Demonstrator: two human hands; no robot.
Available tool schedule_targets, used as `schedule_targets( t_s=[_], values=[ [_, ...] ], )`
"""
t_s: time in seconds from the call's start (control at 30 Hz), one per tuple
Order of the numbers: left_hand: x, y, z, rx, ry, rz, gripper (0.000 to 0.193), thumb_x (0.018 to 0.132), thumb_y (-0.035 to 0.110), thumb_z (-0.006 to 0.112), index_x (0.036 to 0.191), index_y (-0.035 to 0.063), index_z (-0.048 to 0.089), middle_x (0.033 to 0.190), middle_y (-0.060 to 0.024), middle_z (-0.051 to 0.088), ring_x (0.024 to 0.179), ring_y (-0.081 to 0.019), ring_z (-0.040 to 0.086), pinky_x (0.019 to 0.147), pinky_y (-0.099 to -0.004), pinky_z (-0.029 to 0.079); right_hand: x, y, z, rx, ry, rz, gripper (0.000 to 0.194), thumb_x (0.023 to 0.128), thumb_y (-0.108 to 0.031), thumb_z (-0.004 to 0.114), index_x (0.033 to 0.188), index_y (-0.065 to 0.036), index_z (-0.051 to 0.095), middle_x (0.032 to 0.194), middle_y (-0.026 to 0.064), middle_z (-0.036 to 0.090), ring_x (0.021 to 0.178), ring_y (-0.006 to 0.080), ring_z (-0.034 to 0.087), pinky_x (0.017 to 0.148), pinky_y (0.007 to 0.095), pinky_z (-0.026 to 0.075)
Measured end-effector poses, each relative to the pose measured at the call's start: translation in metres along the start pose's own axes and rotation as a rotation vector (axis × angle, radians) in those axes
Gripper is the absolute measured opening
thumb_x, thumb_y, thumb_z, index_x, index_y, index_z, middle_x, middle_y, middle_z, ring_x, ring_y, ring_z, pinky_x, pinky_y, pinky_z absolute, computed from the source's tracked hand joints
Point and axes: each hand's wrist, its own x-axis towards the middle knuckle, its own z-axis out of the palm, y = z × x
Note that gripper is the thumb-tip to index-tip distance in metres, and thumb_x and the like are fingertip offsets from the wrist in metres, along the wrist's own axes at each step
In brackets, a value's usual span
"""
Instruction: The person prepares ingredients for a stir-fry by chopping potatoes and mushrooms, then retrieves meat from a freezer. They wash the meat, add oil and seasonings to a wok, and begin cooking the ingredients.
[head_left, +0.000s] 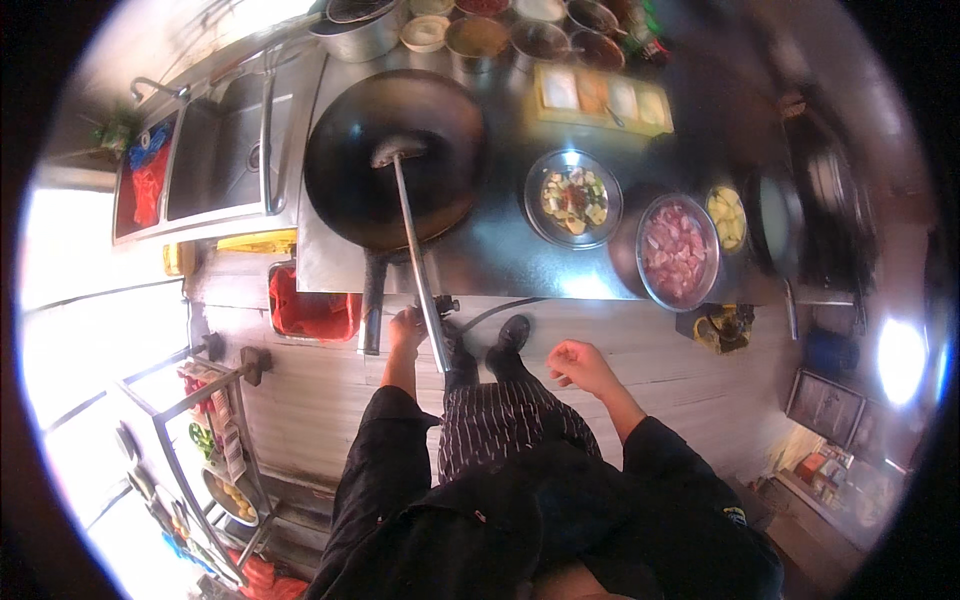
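Observation:
My left hand is below the front edge of the steel counter, beside a dark valve-like fitting. The ladle handle crosses in front there, so its grip is unclear. My right hand hangs in the air before my legs, fingers loosely bent and holding nothing. On the counter at left sits a large dark wok, bare inside except for a long-handled metal ladle. The wok's handle and the ladle's handle both stick out past the counter edge towards me.
Right of the wok stand a bowl of chopped seasonings, a bowl of raw meat pieces and a bowl of yellow chunks. Behind are a seasoning box and several bowls. A sink, red-lined bin and metal rack stand left.

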Motion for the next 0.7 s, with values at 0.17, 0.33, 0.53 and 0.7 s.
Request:
schedule_targets(
  t_s=[0.17,0.33,0.53,0.7],
  values=[
    [-0.028,0.022,0.009,0.076,0.062,-0.04,0.043,0.109,0.041,0.053,0.133,0.0051,0.055,0.108,-0.0129,0.07,0.084,-0.025,0.072,0.071,-0.0379,0.06,0.027,-0.04,0.049,0.024,-0.28,-0.009,0.037,0.102,-0.031,0.07,0.126,-0.004,0.066,0.116,0.0098,0.072,0.098,0.0165,0.07,0.079,0.0329,0.061],
    [-0.065,0.017,-0.041,0.016,0.103,-0.055,0.044,0.107,0.043,0.056,0.134,0.0077,0.054,0.107,-0.013,0.069,0.086,-0.0264,0.073,0.068,-0.0391,0.06,0.056,-0.095,0.141,0.239,-0.384,-0.091,0.051,0.101,-0.039,0.07,0.137,-0.006,0.055,0.116,0.0093,0.072,0.098,0.0193,0.071,0.084,0.0365,0.061],
    [-0.133,0.0,-0.158,-0.022,0.276,-0.042,0.049,0.105,0.045,0.058,0.138,0.0099,0.05,0.118,-0.0151,0.068,0.097,-0.0298,0.072,0.076,-0.0424,0.059,0.068,-0.178,0.139,0.773,-0.516,0.019,0.03,0.105,-0.031,0.065,0.124,-0.009,0.059,0.079,0.0014,0.06,0.06,0.0127,0.058,0.052,0.031,0.05],
    [-0.126,0.008,-0.259,-0.272,0.288,0.025,0.022,0.105,0.033,0.055,0.107,0.0116,0.057,0.096,-0.0125,0.064,0.076,-0.0273,0.065,0.059,-0.04,0.054,0.023,-0.203,0.065,0.134,-0.241,-0.447,0.039,0.104,-0.022,0.065,0.138,-0.006,0.055,0.078,-0.0021,0.055,0.054,0.0049,0.05,0.043,0.0234,0.036]
  ],
)
